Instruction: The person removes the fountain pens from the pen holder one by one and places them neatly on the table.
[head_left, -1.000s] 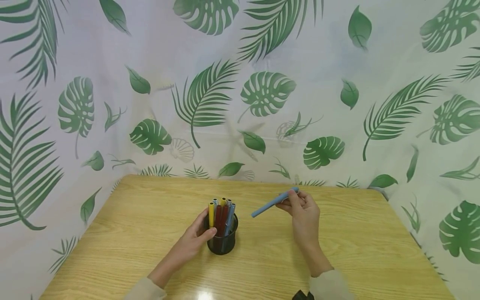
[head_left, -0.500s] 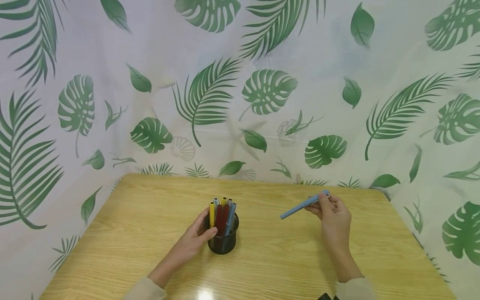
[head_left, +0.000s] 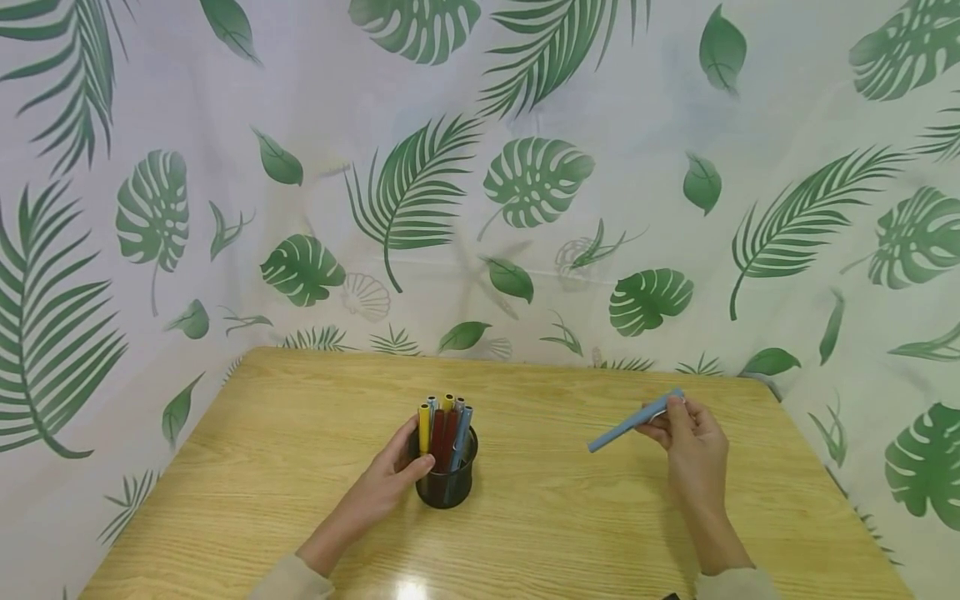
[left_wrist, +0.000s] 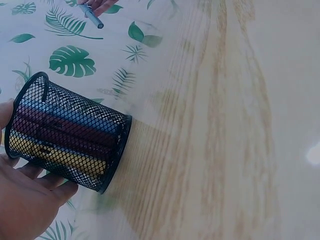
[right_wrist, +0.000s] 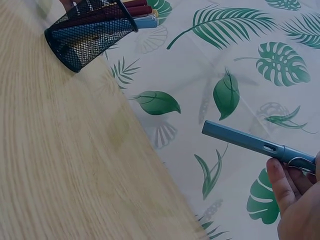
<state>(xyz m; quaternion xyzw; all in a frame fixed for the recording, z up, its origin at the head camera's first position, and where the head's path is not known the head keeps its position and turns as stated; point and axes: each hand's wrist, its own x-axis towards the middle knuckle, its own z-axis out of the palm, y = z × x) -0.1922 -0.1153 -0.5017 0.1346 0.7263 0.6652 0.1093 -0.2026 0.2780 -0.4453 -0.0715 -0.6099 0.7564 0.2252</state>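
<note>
Head view: shows a slim blue pen pinched in the fingers of the right hand, slanting down leftward, well apart from a round black mesh cup of yellow, dark-red and blue pens, with yellow wood-grain table between.

Left wrist view: shows left-hand fingers curled around the cup.

Right wrist view: shows the slim pen's clip end in the fingers, free end toward the cup's side.

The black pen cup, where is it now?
In the head view, the black pen cup stands on the wooden table just left of the picture's middle, with the left hand holding its left side.
</note>
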